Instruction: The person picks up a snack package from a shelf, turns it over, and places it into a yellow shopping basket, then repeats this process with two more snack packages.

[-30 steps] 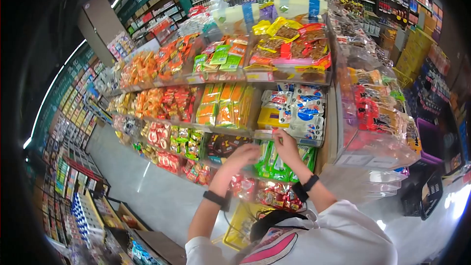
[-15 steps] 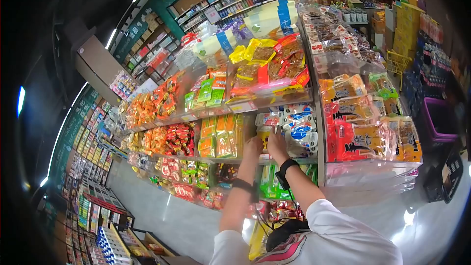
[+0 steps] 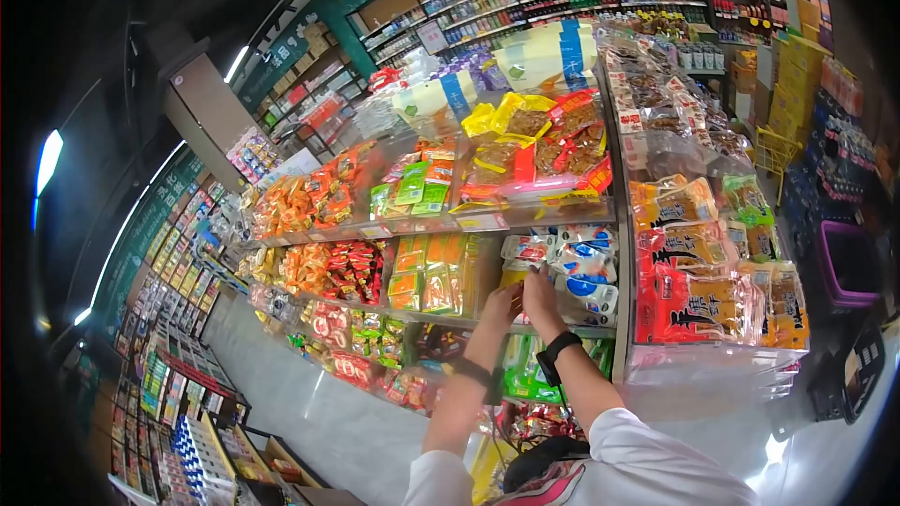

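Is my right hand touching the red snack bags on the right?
Apart. The head view shows a side panel between the right hand and red bags.

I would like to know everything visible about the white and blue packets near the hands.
The white and blue packets look like glossy, flexible plastic pouches, some with red marks; their print is too small to read. They lie piled and overlapping in a second-tier bin. The right hand is in front of the pile's left side; contact is unclear.

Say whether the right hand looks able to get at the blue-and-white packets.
Likely yes: the right hand is close beside the blue-and-white packets, with no visible barrier between them.
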Available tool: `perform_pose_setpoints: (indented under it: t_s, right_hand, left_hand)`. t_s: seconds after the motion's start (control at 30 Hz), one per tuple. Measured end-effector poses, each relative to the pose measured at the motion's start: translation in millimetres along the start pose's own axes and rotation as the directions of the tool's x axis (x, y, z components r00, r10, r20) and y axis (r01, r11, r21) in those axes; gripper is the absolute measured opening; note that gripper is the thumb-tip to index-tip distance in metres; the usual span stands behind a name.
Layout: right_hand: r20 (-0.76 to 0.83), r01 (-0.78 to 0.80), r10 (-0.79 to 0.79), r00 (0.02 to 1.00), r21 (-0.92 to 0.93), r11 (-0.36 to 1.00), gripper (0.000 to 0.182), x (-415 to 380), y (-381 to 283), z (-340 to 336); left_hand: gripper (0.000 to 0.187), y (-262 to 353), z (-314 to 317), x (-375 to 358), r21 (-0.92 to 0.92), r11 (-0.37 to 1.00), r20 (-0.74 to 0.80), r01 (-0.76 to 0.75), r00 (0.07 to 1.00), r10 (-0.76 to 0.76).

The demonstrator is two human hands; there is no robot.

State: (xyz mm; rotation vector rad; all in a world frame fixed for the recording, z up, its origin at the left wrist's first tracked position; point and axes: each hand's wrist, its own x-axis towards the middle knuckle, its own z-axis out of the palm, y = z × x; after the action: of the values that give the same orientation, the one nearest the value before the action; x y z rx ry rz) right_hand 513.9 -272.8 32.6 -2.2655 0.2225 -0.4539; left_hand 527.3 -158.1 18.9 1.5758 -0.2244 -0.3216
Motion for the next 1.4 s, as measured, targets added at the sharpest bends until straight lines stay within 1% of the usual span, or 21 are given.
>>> perform_pose_setpoints:
  t_s: [0.07,0.13,0.17,0.27,0.3,0.4,0.43,0.5,0.53,0.57,0.67,0.8,0.83,0.9,0.93,1.03,1.07,1.17,1.27,1.37,1.4]
  right_hand:
    - [0.041,0.009,-0.010,0.999,0.012,1.000,0.023,-2,-12,-17]
    - [0.006,0.163,-0.164,0.986,0.063,0.985,0.015,-4,-10,-13]
    - [0.006,0.215,-0.216,0.976,0.073,0.974,0.012,-7,-15,-20]
    - [-0.020,0.322,-0.326,0.945,0.224,0.920,0.006,-12,-38,-29]
    - [-0.038,0.348,-0.352,0.935,0.282,0.894,0.007,-18,-50,-35]
    - [-0.060,0.374,-0.382,0.922,0.397,0.838,0.006,-40,-87,-47]
    - [-0.094,0.400,-0.399,0.912,0.421,0.814,0.006,-47,-98,-50]
    - [-0.160,0.441,-0.419,0.894,0.487,0.754,0.008,-64,-119,-54]
    - [-0.109,0.373,-0.383,0.917,0.570,0.732,0.007,-74,-130,-61]
    - [-0.051,0.298,-0.349,0.936,0.644,0.705,0.007,-86,-141,-69]
    - [0.056,0.173,-0.329,0.943,0.760,0.627,0.005,-108,-153,-60]
    - [0.177,0.000,-0.356,0.918,0.895,0.446,0.005,-138,-165,-46]
    - [0.238,-0.077,-0.344,0.908,0.904,0.420,0.005,-148,-171,-48]
    - [0.316,-0.189,-0.340,0.886,0.914,0.358,0.009,-166,-182,-38]
    - [0.377,-0.236,-0.353,0.857,0.894,0.381,0.010,-175,-187,-33]
    - [0.560,-0.377,-0.363,0.745,0.802,0.462,0.015,-202,-202,-24]
    - [0.571,-0.366,-0.397,0.719,0.796,0.482,0.015,-212,-203,-18]
    - [0.618,-0.358,-0.498,0.609,0.774,0.523,0.015,-236,-206,-8]
    - [0.640,-0.355,-0.534,0.552,0.761,0.544,0.012,-260,-219,-18]
    - [0.633,-0.279,-0.600,0.489,0.765,0.580,0.010,-279,-217,-10]
    - [0.628,-0.251,-0.622,0.467,0.769,0.588,0.009,-283,-217,-8]
  left_hand:
    - [0.027,8,-6,-4,-0.147,0.989,-0.040,0.009,0.999,-0.015]
    - [0.026,55,11,-35,-0.359,0.933,-0.110,0.024,0.992,-0.068]
    - [0.026,70,13,-46,-0.323,0.946,-0.181,0.040,0.978,-0.103]
    - [0.027,75,-14,-61,-0.139,0.990,-0.161,0.012,0.986,-0.035]
    - [0.035,78,-19,-71,-0.210,0.978,-0.187,-0.002,0.982,-0.038]
    - [0.047,98,-22,-112,-0.112,0.980,-0.322,-0.164,0.939,0.121]
    - [0.055,105,-26,-124,-0.012,0.990,-0.317,-0.139,0.940,0.128]
    - [0.055,94,-40,-139,0.049,0.964,-0.316,-0.263,0.911,0.265]
    - [0.054,96,-43,-150,0.081,0.943,-0.313,-0.321,0.891,0.330]
    - [0.048,101,-49,-164,0.165,0.948,-0.274,-0.272,0.911,0.309]
    - [0.041,142,-39,-224,0.636,0.756,-0.261,-0.155,0.879,0.400]
    - [0.030,142,-58,-279,0.547,0.835,-0.318,-0.062,0.907,0.276]
    - [0.024,149,-59,-295,0.445,0.889,-0.407,0.104,0.908,0.098]
    - [0.022,124,-78,-315,0.524,0.852,-0.400,-0.014,0.879,0.260]
    - [0.021,115,-86,-325,0.564,0.822,-0.388,-0.072,0.856,0.342]
    - [0.021,117,-84,-364,0.515,0.857,-0.515,0.011,0.803,0.299]
    - [0.022,119,-82,-378,0.489,0.871,-0.561,0.046,0.781,0.274]
    - [0.022,119,-88,-413,0.540,0.815,-0.526,0.207,0.840,0.135]
    - [0.021,112,-83,-436,0.414,0.879,-0.644,0.237,0.759,0.099]
    - [0.023,108,-75,-445,0.178,0.984,-0.780,-0.025,0.606,0.157]
    - [0.022,110,-70,-448,0.175,0.984,-0.802,-0.022,0.577,0.155]
